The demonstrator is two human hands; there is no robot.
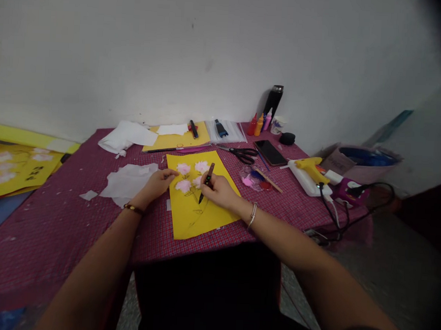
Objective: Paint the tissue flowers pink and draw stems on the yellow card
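A yellow sheet of paper (188, 225) lies on the table in front of me, with pale pink paper flowers (183, 185) on its upper half and dark drawn stems and leaves below them. My right hand (219, 190) grips a dark marker pen (207, 181), its tip pointing down at the sheet near the stems. At the sheet's upper left edge, my left hand (161, 182) has its thumb and fingers pinched together on the paper. Part of the flowers on the right is hidden behind my right hand.
White tissue paper (121, 183) lies left of my left hand. Behind the sheet are black scissors (243, 155) and a phone (270, 152). A palette with paint (254, 180), a yellow glue gun (311, 169) and cables are on the right. Paint bottles (258, 125) stand near the wall.
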